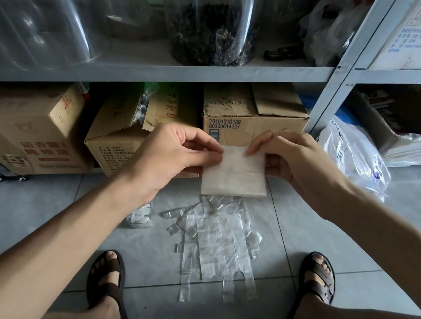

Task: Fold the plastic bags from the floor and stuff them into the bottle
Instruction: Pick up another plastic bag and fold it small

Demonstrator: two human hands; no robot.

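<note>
Your left hand [170, 154] pinches, thumb against fingers, the left edge of the folded plastic bag [236, 178]. Your right hand [291, 158] pinches its top right corner. The bag is held up near the cardboard boxes [254, 119]. More clear bags [220, 242] lie flat on the floor tiles [393, 235] between your 2 sandals [106, 287]. A clear bottle-like item [140, 217] sits just left of them, partly hidden.

hands [233, 162] pinching folded bag [235, 174], bags on floor [216, 242]

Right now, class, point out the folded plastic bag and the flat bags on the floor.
folded plastic bag [236, 175]: head view, middle of its front face.
flat bags [218, 241]: head view, centre of the pile.
</note>
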